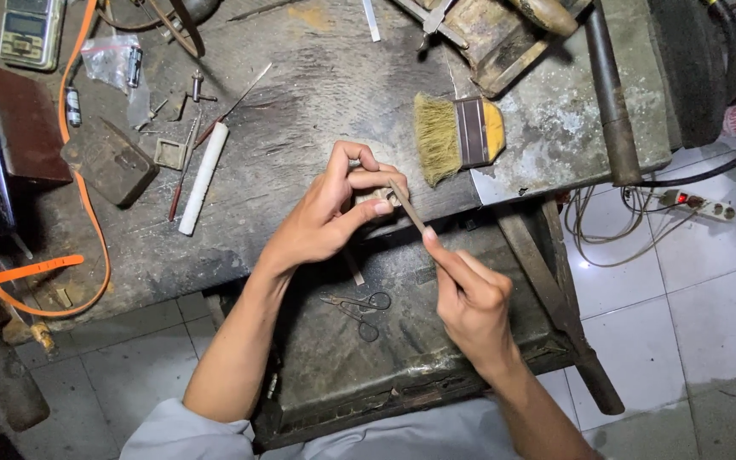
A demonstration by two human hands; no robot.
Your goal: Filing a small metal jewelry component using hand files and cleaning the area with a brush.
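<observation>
Right now the left hand [325,217] pinches a small pale piece [376,197] between thumb and curled fingertips, holding it up at the near edge of the workbench [317,77]. The right hand [470,298] is closed around the lower end of a thin flat file [408,207], forefinger stretched along it, and the file's tip lies against the pinched piece. Judging by that contact, the filing is under way rather than finished; how much of the piece has been worked cannot be told, as it is mostly hidden by the fingers.

Just below the grip, one small pair of scissors [358,308] lies in the dark tray [402,366] under the bench. Up and to the right of the grip lies one yellow-handled brush [457,135]. Well off to the left of the pinching hand lie one white stick [204,177], one dark block [109,160] and one orange strap [87,230]; one small scale [31,31] sits at the far left corner. One power strip [702,204] rests on the tiled floor, far right of the file hand.
</observation>
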